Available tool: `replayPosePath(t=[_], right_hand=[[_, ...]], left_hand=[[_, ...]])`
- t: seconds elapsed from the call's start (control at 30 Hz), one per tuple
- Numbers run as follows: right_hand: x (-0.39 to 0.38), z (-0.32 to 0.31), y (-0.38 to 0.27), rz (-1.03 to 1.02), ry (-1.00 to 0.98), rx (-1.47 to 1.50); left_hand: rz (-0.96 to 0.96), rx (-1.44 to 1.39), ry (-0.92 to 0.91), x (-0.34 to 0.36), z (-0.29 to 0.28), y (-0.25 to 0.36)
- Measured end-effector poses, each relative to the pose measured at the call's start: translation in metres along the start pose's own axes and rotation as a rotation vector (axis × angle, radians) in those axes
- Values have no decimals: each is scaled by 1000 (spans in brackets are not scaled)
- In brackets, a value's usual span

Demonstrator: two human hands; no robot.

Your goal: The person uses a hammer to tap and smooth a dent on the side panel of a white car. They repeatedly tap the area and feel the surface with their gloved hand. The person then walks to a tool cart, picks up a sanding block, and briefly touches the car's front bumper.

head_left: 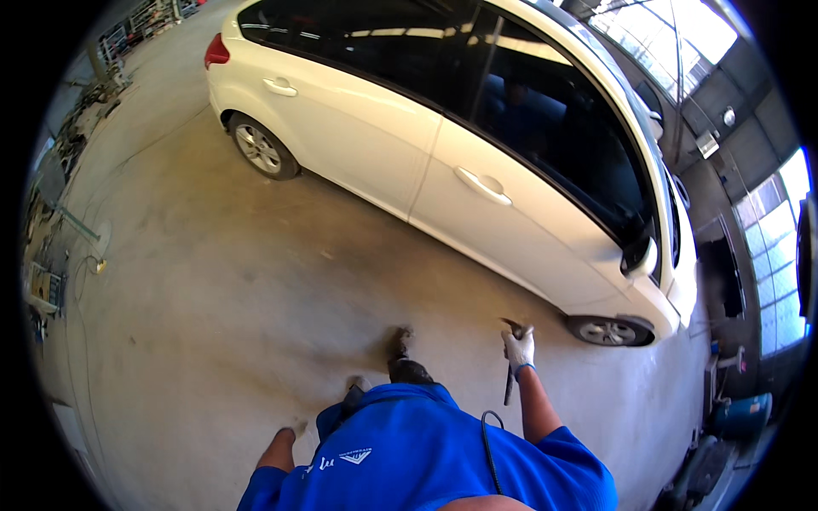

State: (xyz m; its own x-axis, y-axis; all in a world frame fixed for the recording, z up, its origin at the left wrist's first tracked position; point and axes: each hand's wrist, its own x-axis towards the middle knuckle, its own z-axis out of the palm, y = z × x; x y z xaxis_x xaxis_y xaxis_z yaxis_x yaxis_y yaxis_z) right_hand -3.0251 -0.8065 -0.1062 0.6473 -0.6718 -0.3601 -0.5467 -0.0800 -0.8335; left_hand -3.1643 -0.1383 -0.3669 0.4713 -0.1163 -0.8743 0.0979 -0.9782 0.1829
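My right hand (520,347), in a white glove, grips a dark hammer-like tool (509,386), its curved head above the fist and its long handle hanging below. It is held out beside the white car (426,170), near the front wheel (607,330), with no contact clear. My left hand (293,427) hangs low at my left side, small and dim against the floor, so its fingers cannot be made out. My dark shoes (400,345) stand on the concrete floor (213,298), below my blue shirt.
Assorted parts and clutter (102,94) line the left edge, with a cable (81,274) on the floor. At the right are a blue drum (740,415), dark equipment and large windows (771,264). The car spans the upper middle, its rear wheel (256,149) at left.
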Motion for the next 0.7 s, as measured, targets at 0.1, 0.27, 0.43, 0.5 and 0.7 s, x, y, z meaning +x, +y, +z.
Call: replayPosePath(t=[0.1, 0.27, 0.43, 0.5, 0.7], right_hand=[[30, -6, 13, 170, -239, -20], [85, 32, 80, 391, -121, -148], [146, 99, 34, 442, -329, -75], [175, 144, -25, 483, -521, 15], [203, 277, -157, 155, -817, 97]], left_hand=[[-11, -452, 314, 51, -119, 79], [287, -564, 470, 26, -269, 190], [186, -504, 520, 33, -312, 175], [32, -542, 473, 34, -293, 142], [-333, -505, 186, 59, -233, 52]])
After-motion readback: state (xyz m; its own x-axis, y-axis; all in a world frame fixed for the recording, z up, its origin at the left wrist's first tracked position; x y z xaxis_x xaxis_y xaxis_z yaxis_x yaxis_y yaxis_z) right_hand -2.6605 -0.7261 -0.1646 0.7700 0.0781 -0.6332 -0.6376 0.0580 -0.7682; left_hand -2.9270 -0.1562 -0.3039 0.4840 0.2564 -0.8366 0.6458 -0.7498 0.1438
